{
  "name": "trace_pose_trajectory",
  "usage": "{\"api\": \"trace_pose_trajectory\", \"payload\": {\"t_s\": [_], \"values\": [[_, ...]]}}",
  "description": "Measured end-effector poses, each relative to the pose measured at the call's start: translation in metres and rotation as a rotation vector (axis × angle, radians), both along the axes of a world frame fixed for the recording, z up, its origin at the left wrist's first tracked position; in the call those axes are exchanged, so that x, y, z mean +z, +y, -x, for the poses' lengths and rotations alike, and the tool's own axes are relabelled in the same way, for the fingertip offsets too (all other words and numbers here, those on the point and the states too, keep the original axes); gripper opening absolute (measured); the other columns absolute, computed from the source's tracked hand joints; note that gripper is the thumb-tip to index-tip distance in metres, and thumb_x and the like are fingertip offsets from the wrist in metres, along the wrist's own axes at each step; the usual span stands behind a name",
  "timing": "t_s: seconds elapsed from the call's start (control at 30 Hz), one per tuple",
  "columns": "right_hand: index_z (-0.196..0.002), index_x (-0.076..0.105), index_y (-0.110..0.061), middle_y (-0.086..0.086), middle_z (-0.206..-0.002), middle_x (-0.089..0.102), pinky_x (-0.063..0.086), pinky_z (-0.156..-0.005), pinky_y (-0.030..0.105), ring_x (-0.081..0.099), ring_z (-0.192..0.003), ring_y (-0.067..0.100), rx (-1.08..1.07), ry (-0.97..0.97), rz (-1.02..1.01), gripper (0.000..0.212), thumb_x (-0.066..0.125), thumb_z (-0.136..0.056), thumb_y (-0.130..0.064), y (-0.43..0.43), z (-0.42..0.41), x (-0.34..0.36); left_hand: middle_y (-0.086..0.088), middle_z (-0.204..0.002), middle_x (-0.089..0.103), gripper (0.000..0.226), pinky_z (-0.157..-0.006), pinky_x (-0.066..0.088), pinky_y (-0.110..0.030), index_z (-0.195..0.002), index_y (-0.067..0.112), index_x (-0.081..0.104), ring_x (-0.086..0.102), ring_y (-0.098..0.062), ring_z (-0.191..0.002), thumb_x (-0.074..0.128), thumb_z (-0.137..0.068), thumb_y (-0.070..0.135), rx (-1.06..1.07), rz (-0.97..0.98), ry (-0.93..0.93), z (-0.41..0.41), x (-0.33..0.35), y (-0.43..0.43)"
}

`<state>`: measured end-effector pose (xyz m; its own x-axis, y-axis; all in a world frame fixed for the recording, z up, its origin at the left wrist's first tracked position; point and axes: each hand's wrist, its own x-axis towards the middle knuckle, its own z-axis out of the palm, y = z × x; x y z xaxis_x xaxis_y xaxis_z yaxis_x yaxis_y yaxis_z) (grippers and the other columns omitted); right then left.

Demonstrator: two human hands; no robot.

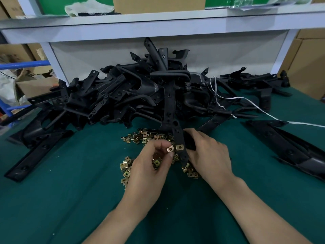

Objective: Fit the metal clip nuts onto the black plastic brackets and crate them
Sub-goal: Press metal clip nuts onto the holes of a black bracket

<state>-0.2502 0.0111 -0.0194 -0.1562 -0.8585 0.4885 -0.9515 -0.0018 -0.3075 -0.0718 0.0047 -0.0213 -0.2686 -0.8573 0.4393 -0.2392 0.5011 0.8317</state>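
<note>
One clip nut (170, 149) sits pinched between the thumb and forefinger of the left hand (149, 162), held just beside the edge of a long black bracket (177, 136). A fitted clip nut (179, 147) is already seated on that bracket, right next to the pinched one. A few more brass-coloured nuts show inside the left hand's curled fingers. The right hand (209, 154) grips the bracket's lower end from the side, fingers wrapped around it. The bracket's upper length runs away from the person, up into the heap of brackets (133, 92).

Under and around both hands, loose clip nuts (139, 136) lie scattered on the green surface (70, 199), some beyond the fingers and some nearer the wrists. The heap of brackets fills the far middle of the surface, tangled and stacked. A white cord (246, 99) trails from it to the right. Long black mouldings (288, 148) lie flat at either side. Above the heap runs a pale shelf (158, 23) carrying a cardboard box (158, 4).
</note>
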Motion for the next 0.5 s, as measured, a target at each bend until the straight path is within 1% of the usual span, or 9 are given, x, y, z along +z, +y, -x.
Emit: {"api": "trace_pose_trajectory", "payload": {"t_s": [0.1,0.2,0.4,0.5], "values": [[-0.125,0.057,-0.032,-0.009,-0.102,0.071,0.039,-0.058,0.032,0.069,-0.086,0.022,0.009,0.003,0.007,0.041,0.062,-0.088,-0.048,0.0000,0.0005,0.0000,0.022,-0.093,0.068,0.023,-0.077,0.043,-0.006,-0.105,0.047,0.063,0.063,-0.003,-0.093,0.067,-0.094,0.027,-0.032,-0.090,0.042,0.0006,0.0007,-0.0003],[-0.126,0.055,-0.033,-0.010,-0.104,0.070,0.037,-0.058,0.031,0.069,-0.088,0.022,0.020,0.009,0.006,0.042,0.056,-0.088,-0.050,-0.0005,0.0010,-0.0002,0.021,-0.091,0.070,0.020,-0.076,0.043,-0.005,-0.106,0.044,0.067,0.064,0.000,-0.089,0.066,-0.094,0.027,-0.034,-0.129,0.080,0.0013,0.0027,-0.0009],[-0.124,0.054,-0.034,-0.011,-0.103,0.070,0.034,-0.057,0.030,0.068,-0.086,0.021,0.016,0.030,0.004,0.039,0.062,-0.089,-0.048,-0.0002,0.0007,-0.0012,0.024,-0.091,0.071,0.023,-0.076,0.043,-0.003,-0.107,0.044,0.068,0.065,0.002,-0.089,0.066,-0.095,0.025,-0.015,-0.137,0.082,0.0010,0.0037,-0.0012],[-0.123,0.056,-0.033,-0.011,-0.100,0.069,0.032,-0.056,0.029,0.069,-0.083,0.020,0.023,0.055,0.013,0.038,0.065,-0.089,-0.044,0.0007,0.0000,-0.0015,0.025,-0.099,0.071,0.022,-0.079,0.044,-0.004,-0.110,0.042,0.068,0.065,0.005,-0.095,0.064,-0.096,0.025,0.005,-0.125,0.084,0.0007,0.0037,-0.0025]]}}
